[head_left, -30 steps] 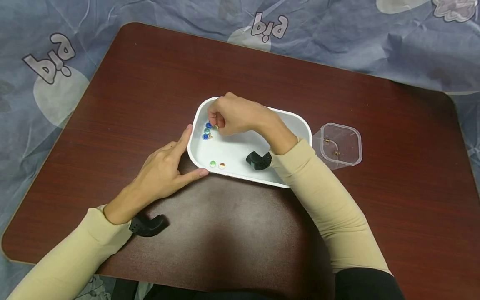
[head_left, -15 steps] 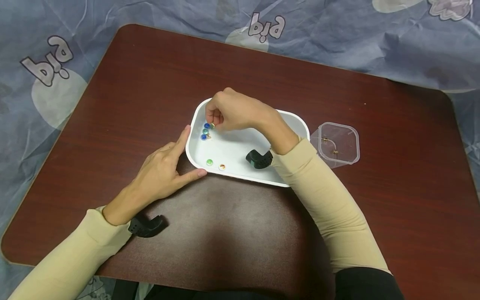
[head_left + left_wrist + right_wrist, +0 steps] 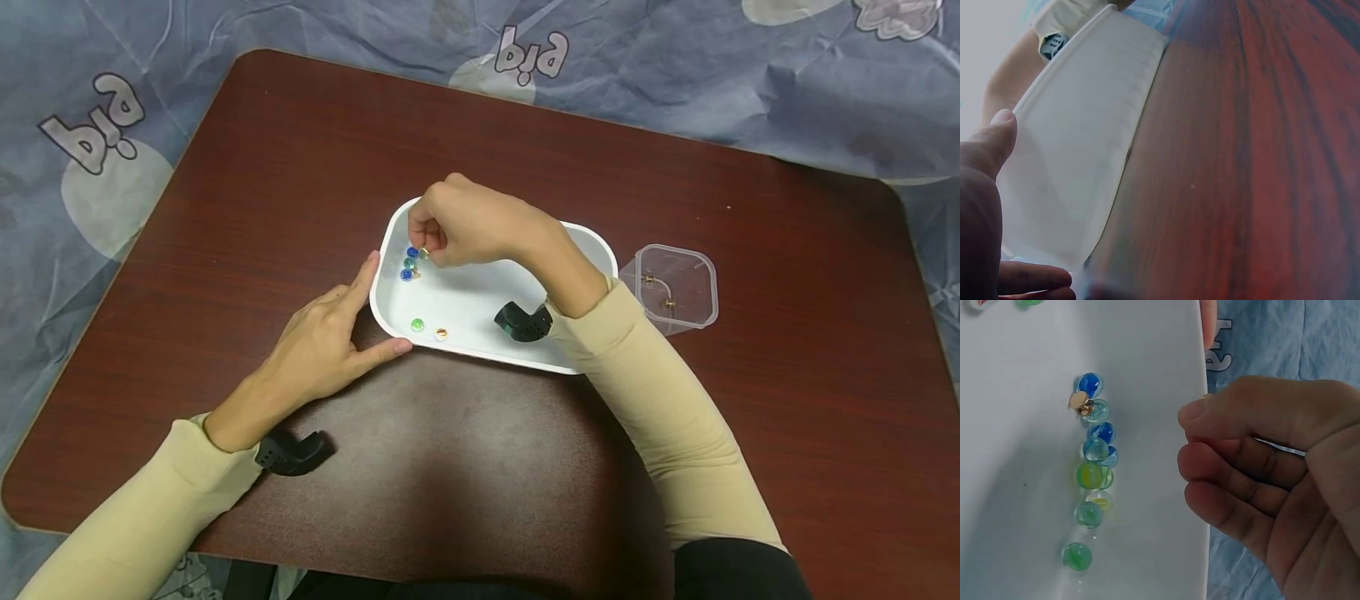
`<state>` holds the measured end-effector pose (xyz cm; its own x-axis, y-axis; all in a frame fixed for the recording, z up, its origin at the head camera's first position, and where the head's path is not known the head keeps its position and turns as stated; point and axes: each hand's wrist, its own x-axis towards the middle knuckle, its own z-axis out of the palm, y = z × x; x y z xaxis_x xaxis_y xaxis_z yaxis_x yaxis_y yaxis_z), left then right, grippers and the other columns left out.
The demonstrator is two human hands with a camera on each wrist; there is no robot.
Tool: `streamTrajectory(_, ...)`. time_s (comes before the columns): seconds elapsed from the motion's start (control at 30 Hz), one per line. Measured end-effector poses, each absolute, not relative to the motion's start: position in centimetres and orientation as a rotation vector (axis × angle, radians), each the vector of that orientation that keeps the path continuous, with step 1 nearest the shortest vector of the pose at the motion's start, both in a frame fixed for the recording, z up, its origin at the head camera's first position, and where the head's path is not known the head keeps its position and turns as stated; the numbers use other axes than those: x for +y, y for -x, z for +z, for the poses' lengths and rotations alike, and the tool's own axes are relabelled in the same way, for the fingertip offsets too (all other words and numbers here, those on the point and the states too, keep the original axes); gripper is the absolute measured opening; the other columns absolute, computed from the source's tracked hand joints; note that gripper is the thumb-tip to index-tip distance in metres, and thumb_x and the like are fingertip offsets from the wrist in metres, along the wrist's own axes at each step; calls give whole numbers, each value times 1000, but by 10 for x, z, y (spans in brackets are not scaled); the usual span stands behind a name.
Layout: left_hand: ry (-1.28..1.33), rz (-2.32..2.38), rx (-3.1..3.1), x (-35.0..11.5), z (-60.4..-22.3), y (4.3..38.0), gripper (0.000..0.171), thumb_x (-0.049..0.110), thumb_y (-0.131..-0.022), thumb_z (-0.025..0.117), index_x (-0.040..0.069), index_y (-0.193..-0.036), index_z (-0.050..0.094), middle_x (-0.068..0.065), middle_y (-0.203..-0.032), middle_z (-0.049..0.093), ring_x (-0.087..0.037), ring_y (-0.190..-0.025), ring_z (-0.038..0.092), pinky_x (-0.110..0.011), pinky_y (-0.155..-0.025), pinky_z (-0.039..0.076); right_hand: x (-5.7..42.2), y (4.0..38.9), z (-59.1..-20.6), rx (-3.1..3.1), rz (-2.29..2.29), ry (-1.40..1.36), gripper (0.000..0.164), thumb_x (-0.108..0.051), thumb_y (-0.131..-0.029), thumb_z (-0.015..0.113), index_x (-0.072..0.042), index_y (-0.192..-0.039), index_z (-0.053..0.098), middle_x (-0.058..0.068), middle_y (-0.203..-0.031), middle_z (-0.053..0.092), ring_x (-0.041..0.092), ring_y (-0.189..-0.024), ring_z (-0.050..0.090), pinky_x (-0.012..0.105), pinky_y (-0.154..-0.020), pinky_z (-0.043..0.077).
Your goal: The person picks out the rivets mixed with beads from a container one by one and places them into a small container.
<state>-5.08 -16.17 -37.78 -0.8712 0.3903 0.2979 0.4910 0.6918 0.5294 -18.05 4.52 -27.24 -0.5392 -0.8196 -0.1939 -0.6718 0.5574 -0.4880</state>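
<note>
My right hand is over the far left part of a white tray, thumb and fingertips together. A small gold-coloured piece shows at those fingertips; in the right wrist view only a glint of it appears. Below them, several glass marbles, blue, green and yellow, lie in a line along the tray's end. Among them sits another small gold piece with a flat round disc. My left hand rests against the tray's left corner, fingers extended, thumb at the near rim.
A green marble and a white-and-red marble lie near the tray's front wall. Right of the tray, partly behind my sleeve, stands a clear plastic box with small gold pieces inside. A brown table carries everything.
The green marble has rolled slightly left, away from the white-and-red one. My right hand stays over the same end of the tray; my left hand keeps its place at the corner.
</note>
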Motion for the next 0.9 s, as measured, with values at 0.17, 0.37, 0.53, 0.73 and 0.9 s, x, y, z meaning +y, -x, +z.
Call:
streamTrajectory(0.17, 718, -924, -2725, -162, -378, 51, 106, 81, -86, 37, 2, -156, 25, -22, -95, 66, -29, -78, 58, -47, -70, 47, 47, 175, -265, 2420, -491, 1230, 12, 4, -79, 62, -6, -81, 67, 3, -72, 61, 15, -69, 55, 26, -67, 44)
streamTrajectory(0.37, 722, -919, -2720, -162, -378, 51, 107, 81, -86, 36, 1, -155, 26, -24, -97, 66, -30, -80, 59, -47, -69, 48, 53, 166, -257, 2450, -520, 1259, 11, 3, -79, 63, -7, -78, 66, 2, -71, 61, 14, -68, 55, 27, -67, 44)
streamTrajectory(0.53, 720, -922, -2732, -162, -378, 50, 106, 80, -86, 37, 2, -156, 24, -25, -101, 66, -31, -82, 60, -48, -71, 48, 64, 159, -251, 2466, -587, 1262, 12, 4, -79, 63, -8, -76, 64, 1, -69, 58, 13, -66, 53, 26, -64, 43)
streamTrajectory(0.73, 713, -929, -2741, -162, -378, 50, 105, 79, -86, 41, 3, -156, 24, -27, -109, 66, -32, -86, 61, -48, -72, 49, 80, 151, -245, 2513, -671, 1274, 12, 4, -78, 62, -8, -76, 64, 0, -69, 59, 12, -65, 54, 26, -64, 44)
streamTrajectory(0.9, 715, -932, -2734, -161, -379, 51, 105, 79, -86, 42, 3, -156, 25, -26, -108, 66, -30, -83, 60, -46, -71, 48, 90, 148, -242, 2546, -728, 1268, 9, 0, -79, 64, -8, -77, 66, -2, -69, 61, 12, -66, 58, 26, -64, 46)
